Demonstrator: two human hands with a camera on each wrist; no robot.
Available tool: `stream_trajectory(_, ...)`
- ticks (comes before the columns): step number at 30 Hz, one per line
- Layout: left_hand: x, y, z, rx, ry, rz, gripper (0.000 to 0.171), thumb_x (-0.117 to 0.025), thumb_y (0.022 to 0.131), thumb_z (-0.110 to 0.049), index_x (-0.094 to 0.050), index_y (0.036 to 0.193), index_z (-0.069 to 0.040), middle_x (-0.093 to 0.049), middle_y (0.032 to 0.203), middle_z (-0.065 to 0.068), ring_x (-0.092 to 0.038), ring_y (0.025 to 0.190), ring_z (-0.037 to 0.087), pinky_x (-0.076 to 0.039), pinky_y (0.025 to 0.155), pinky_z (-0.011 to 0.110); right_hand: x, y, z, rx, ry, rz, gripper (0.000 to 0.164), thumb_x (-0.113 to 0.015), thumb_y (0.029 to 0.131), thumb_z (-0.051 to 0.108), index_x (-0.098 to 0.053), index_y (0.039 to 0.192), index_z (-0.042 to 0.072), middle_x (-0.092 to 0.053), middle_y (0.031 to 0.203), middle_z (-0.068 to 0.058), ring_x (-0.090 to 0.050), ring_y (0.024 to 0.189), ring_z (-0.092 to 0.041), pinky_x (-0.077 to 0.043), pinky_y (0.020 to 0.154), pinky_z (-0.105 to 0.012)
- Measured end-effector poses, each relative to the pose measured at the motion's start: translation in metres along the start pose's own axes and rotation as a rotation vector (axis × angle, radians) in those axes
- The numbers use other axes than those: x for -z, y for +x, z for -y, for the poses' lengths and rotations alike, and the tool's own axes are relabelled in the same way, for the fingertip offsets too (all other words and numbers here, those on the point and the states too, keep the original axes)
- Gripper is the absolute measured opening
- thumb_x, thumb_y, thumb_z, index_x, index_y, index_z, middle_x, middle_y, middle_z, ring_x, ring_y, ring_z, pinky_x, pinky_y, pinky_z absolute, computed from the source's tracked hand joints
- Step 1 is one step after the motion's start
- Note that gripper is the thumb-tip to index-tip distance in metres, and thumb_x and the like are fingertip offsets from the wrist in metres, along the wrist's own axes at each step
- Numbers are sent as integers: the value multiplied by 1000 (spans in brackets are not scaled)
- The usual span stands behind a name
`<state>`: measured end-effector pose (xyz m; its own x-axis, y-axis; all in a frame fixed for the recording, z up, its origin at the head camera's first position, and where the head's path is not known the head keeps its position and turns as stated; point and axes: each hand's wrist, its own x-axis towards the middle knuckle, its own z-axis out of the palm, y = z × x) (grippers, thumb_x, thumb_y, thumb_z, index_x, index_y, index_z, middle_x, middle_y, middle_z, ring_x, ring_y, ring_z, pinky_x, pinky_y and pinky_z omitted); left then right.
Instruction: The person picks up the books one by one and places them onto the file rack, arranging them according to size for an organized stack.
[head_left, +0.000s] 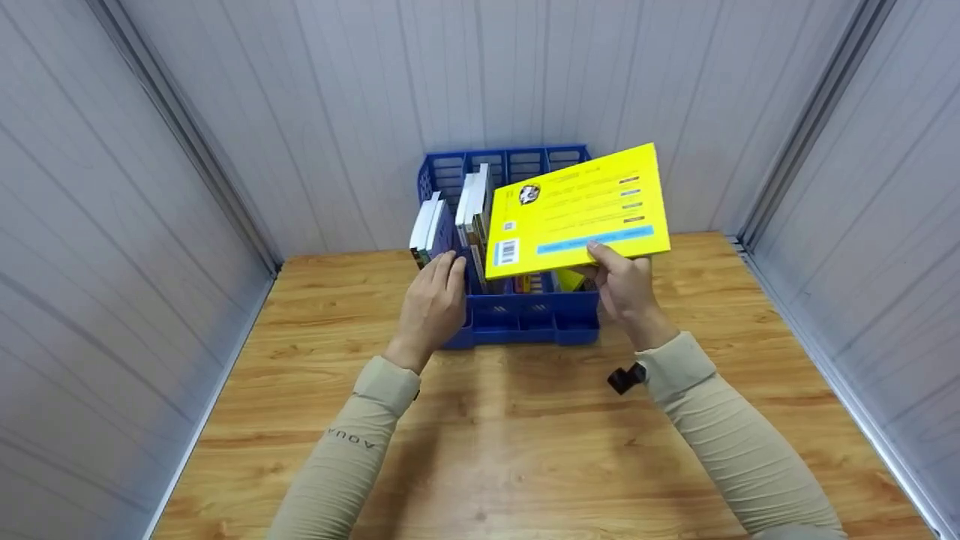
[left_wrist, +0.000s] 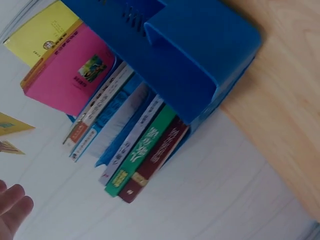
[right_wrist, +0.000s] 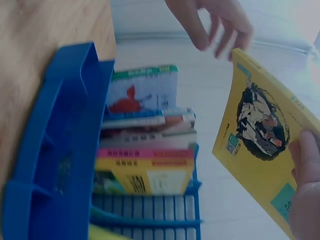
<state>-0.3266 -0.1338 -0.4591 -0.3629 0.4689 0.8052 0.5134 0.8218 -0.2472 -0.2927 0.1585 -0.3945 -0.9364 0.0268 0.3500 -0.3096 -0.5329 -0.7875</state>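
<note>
My right hand (head_left: 628, 289) grips a thin yellow book (head_left: 585, 210) by its lower edge, thumb on the cover, tilted above the right part of a blue desktop book rack (head_left: 532, 306). The right wrist view shows the book's other cover with a dark round picture (right_wrist: 262, 122). My left hand (head_left: 431, 304) holds nothing; its fingers extend at the rack's left side. Beside it in the head view stand a maroon book (left_wrist: 157, 157) and a green book (left_wrist: 142, 150). Further along the rack are a pink book (left_wrist: 70, 70) and another yellow book (right_wrist: 145, 175).
The rack stands on a wooden table (head_left: 510, 450) against a ribbed pale back wall (head_left: 337, 150), with side walls left and right. Small front trays (head_left: 499, 324) line the rack. A small black object (head_left: 626, 378) is at the right cuff.
</note>
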Motion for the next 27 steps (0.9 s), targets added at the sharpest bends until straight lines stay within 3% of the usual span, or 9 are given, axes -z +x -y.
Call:
stream_trajectory(11,-26,-23,2,150,-59,119,19,-68,98,-4,-73,114,5,-76,108,18,-75,99,35,-65,85,45,13,2,11,143,-332,-54,50,-55,102,-10,-46,151,1,-76,116,-4,-82,97,-17,-67,77,-32)
stream_trajectory(15,-33,-32,1,186,-64,199,17,-66,100,-4,-73,114,5,-77,109,18,-75,99,36,-65,84,46,16,3,12,170,-406,-61,50,-55,102,-10,-46,151,1,-73,123,-16,-80,102,-16,-67,80,-31)
stream_trajectory(21,-44,-41,1,206,-123,381,25,-72,102,-6,-70,124,8,-75,116,22,-74,107,38,-63,95,47,22,5,8,122,-620,-68,52,-54,105,-4,-45,157,1,-66,141,-27,-75,108,-11,-64,85,-23)
stream_trajectory(27,-53,-42,2,226,-166,527,31,-68,107,-11,-67,130,9,-73,120,24,-72,113,40,-61,101,48,29,11,0,77,-709,-98,51,-53,107,0,-46,157,0,-66,145,-24,-72,119,-29,-63,88,-23)
